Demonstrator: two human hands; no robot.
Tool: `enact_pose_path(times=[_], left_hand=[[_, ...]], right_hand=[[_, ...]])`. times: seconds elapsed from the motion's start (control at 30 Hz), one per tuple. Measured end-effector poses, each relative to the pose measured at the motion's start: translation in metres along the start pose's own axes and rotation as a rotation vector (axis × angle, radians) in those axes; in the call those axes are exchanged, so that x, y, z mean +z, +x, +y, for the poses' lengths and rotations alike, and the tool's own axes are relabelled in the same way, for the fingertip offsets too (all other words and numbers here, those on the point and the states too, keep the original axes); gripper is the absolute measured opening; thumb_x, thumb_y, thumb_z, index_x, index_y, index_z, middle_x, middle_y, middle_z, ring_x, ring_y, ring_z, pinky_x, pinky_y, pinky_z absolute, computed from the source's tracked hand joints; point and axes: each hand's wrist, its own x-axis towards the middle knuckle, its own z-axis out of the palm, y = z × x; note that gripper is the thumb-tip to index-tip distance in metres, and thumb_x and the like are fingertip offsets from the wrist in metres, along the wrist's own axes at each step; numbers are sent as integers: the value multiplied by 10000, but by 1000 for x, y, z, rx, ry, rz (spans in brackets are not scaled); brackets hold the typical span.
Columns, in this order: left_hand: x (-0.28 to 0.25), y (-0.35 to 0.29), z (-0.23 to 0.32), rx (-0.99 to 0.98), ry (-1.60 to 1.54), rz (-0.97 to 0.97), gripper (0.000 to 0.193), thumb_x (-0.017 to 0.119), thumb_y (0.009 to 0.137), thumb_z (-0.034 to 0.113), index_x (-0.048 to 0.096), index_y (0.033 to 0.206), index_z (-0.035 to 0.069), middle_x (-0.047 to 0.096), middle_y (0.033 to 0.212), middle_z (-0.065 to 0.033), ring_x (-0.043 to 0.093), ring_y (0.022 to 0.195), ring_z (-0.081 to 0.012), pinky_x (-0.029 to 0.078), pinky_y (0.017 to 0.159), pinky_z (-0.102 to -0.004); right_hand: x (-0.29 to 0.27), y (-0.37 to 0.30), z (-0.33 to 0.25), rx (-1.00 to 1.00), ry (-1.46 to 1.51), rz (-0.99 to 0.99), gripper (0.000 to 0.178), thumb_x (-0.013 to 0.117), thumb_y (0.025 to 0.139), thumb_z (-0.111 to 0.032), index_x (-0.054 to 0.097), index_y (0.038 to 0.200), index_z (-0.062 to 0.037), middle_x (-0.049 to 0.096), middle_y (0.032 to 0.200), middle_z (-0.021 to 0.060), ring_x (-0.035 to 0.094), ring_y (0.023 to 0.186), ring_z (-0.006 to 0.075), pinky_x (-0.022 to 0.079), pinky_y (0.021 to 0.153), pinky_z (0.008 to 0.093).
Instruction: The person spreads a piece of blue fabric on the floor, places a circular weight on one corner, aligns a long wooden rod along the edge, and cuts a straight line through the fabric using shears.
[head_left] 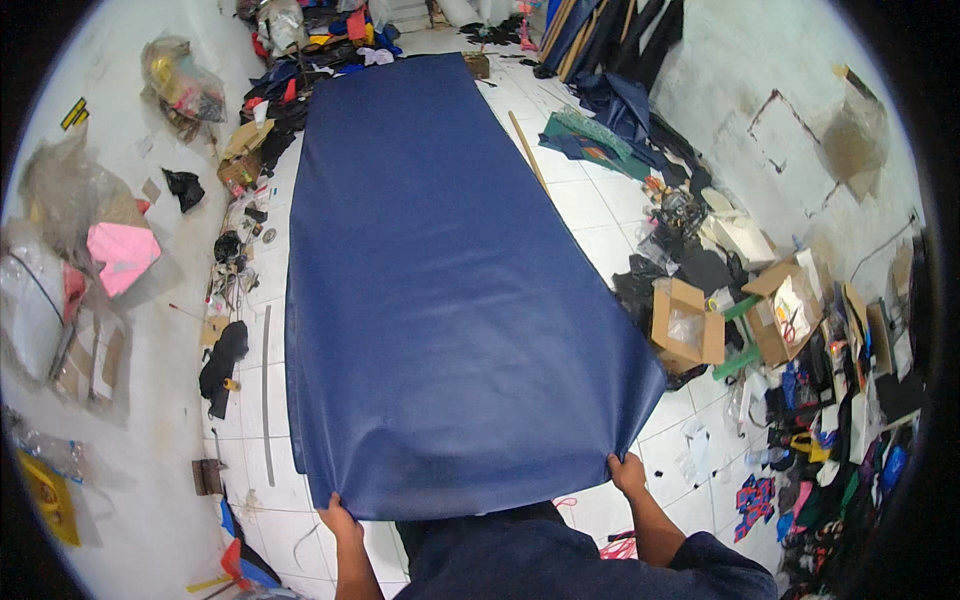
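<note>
Gripping the sheet (440, 270) by its near edge: left hand (341, 520) and right hand (629, 474), fingers clamped on it. Boxes (686, 328) flank its right side; a strip (267, 390) lies left.

Fisheye view, down and forward from the head

The head camera looks from above the wearer's dark shirt (590, 565), tilted down and facing the room's far end. The left hand (341, 520) and right hand (629, 474) are close, at the near edge; beyond them the navy-blue sheet (445, 260) runs away. The wide view takes in the left wall (165, 340) and right wall (750, 60), bending both toward its rim.
</note>
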Motion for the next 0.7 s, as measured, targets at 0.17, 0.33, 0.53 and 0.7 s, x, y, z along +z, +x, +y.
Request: enact_pose_path(times=[0.17,0.33,0.53,0.7], left_hand=[[-29,0,-43,-535,-269,-86,470,556,905,150,475,1358,54,549,1333,-142,541,1201,-313,438,1030,-434],[-59,78,-209,-662,-201,-118,483,565,927,222,464,1361,36,524,1367,-150,520,1238,-319,415,1056,-475],[19,149,-327,-674,-121,-375,464,612,937,237,468,1325,29,553,1325,-128,541,1216,-302,426,1048,-473],[47,221,-407,-575,-16,-525,397,628,939,324,527,1223,66,625,1190,-111,615,1089,-255,498,950,-446]], right_hand=[[56,0,59,328,816,-8,374,658,829,-166,577,1160,-11,653,1017,142,648,934,251,527,773,412],[142,74,68,499,950,-52,772,700,833,-157,241,1445,-54,490,1361,220,535,1192,348,444,966,544],[242,227,108,287,1185,117,992,752,807,-134,76,1527,-240,384,1476,165,433,1298,341,367,1010,529],[342,323,107,166,1126,289,968,690,787,-57,83,1520,-236,386,1452,182,507,1165,315,469,828,475]])
